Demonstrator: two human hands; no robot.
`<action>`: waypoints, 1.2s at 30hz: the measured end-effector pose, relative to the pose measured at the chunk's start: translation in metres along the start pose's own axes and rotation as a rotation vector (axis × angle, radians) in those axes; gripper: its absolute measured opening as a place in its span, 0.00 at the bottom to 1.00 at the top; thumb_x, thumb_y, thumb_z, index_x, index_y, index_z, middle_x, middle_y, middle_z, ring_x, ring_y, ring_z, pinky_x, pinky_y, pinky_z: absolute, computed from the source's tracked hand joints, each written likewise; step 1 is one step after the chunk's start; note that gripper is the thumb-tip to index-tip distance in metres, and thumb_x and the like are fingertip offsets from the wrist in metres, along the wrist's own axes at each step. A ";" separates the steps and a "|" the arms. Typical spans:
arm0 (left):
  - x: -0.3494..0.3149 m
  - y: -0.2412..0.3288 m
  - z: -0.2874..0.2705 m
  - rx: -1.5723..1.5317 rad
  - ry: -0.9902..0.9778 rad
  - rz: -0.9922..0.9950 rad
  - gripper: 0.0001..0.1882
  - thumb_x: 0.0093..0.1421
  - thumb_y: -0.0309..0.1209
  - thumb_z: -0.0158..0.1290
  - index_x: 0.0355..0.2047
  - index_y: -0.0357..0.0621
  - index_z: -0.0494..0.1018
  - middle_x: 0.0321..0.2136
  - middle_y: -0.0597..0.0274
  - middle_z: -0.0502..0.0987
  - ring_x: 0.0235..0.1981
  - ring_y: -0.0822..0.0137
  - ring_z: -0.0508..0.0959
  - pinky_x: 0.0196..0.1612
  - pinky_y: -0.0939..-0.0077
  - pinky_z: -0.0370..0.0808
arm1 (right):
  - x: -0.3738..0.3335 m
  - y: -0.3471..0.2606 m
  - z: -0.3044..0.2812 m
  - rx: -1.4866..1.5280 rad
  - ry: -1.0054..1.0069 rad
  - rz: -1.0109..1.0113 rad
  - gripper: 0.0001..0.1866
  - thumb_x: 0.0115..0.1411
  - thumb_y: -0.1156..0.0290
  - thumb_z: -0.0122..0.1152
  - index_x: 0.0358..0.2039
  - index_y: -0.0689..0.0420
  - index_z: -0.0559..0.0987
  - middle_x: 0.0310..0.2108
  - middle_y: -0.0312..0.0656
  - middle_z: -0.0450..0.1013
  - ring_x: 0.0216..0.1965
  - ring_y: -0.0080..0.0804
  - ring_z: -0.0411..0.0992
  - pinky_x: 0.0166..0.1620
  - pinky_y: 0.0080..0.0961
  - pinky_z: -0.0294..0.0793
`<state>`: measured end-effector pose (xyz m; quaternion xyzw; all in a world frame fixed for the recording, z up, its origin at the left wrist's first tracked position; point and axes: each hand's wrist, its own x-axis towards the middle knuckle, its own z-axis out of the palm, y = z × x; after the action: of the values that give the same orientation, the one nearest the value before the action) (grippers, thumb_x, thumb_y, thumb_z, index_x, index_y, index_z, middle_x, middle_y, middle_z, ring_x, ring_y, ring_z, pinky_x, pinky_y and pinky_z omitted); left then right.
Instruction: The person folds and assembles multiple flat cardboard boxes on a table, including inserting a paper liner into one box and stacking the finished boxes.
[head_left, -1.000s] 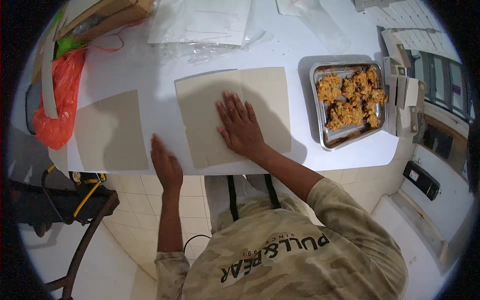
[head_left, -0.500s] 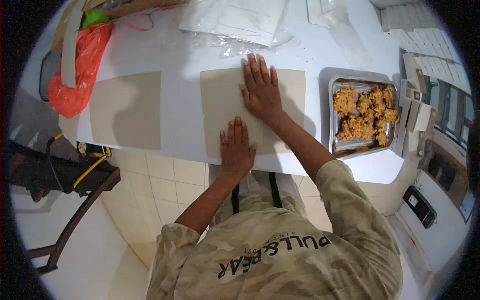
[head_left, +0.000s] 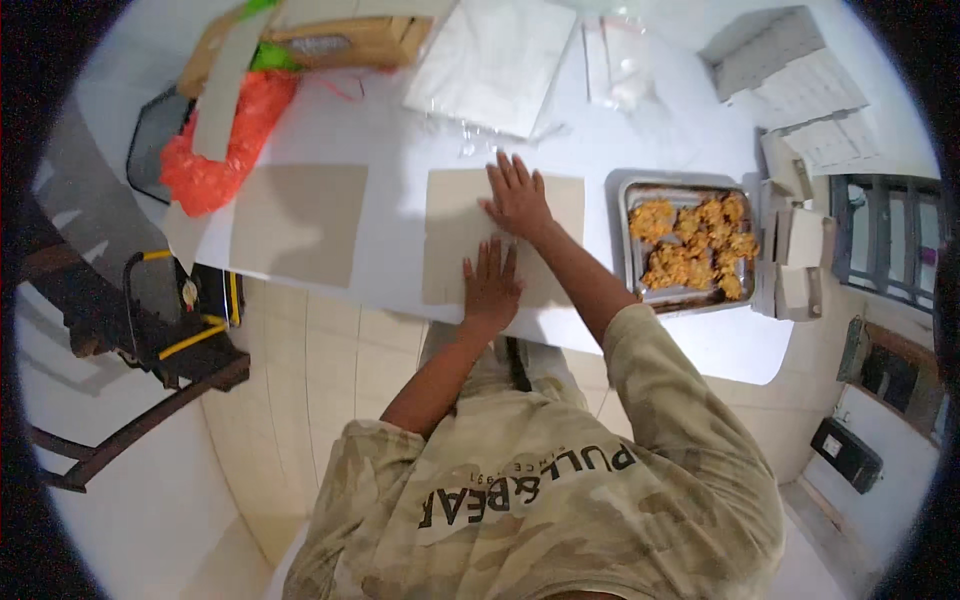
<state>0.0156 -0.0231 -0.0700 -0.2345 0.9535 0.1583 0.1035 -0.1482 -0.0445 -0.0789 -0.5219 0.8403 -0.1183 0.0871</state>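
A beige sheet of paper or thin card [head_left: 450,225] lies on the white table in front of me. My right hand [head_left: 521,203] rests flat on its upper middle, fingers stretched out and thumb apart. Lower down and a little to the left, my left hand [head_left: 491,292] lies flat near the sheet's front edge, its fingers spread. Neither hand holds anything. A second beige sheet [head_left: 330,225] lies to the left, partly in shadow. To the right of my hands, a metal tray [head_left: 625,245] holds several pieces of golden-brown fried food [head_left: 700,262].
At the back lie a stack of white sheets in clear plastic [head_left: 490,65] and a clear plastic bag [head_left: 618,65]. A red plastic bag [head_left: 225,150] and a brown cardboard box [head_left: 350,42] sit far left. White folded boxes [head_left: 800,85] stand along the right edge.
The view has shifted, showing more of the table's far side. Both hands stay flat on the same sheet, the left hand's fingers slightly more spread.
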 end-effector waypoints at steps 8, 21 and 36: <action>-0.003 -0.081 -0.040 0.160 -0.041 0.273 0.27 0.57 0.45 0.37 0.57 0.65 0.47 0.60 0.60 0.37 0.61 0.57 0.39 0.54 0.41 0.38 | -0.031 0.013 -0.033 0.214 0.066 0.473 0.30 0.36 0.55 0.66 0.37 0.59 0.69 0.38 0.46 0.61 0.41 0.43 0.62 0.36 0.38 0.70; -0.005 -0.091 -0.038 -0.010 -0.111 0.283 0.26 0.59 0.44 0.33 0.58 0.67 0.45 0.60 0.63 0.33 0.61 0.59 0.35 0.56 0.45 0.31 | -0.057 -0.006 -0.028 0.258 0.349 0.386 0.25 0.40 0.76 0.59 0.44 0.55 0.70 0.29 0.46 0.65 0.34 0.43 0.64 0.36 0.32 0.67; -0.008 -0.096 -0.031 0.048 0.029 0.336 0.25 0.58 0.44 0.36 0.56 0.65 0.50 0.59 0.60 0.40 0.60 0.58 0.42 0.56 0.44 0.36 | -0.075 -0.070 0.006 -0.036 0.160 0.240 0.30 0.57 0.58 0.38 0.56 0.62 0.50 0.60 0.48 0.39 0.61 0.44 0.38 0.57 0.49 0.41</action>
<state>0.0643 -0.1113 -0.0634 -0.0716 0.9842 0.1471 0.0677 -0.0537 -0.0077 -0.0628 -0.4081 0.9028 -0.1335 0.0239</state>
